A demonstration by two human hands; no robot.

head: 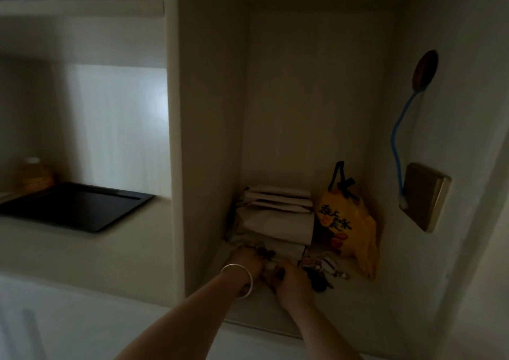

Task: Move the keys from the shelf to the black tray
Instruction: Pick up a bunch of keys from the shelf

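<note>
Both hands reach into a dim recessed shelf point(344, 299). My left hand point(248, 262), with a silver bangle on its wrist, is curled over a dark bunch of keys point(265, 252) at the foot of the folded cloth. My right hand point(293, 280) lies beside it, fingers bent over something small and pale between the two hands; what it grips is hidden. Another cluster of keys and charms point(323, 273) lies on the shelf just right of my right hand. The black tray point(74, 208) sits on the counter in the left alcove, with nothing on it.
Folded beige cloth bags point(278, 216) and a yellow printed bag point(348, 227) fill the back of the shelf. On the right wall a brass switch plate point(424, 197) and a blue cord point(399, 139) hang from a round knob. A yellowish bottle point(34, 175) stands behind the tray.
</note>
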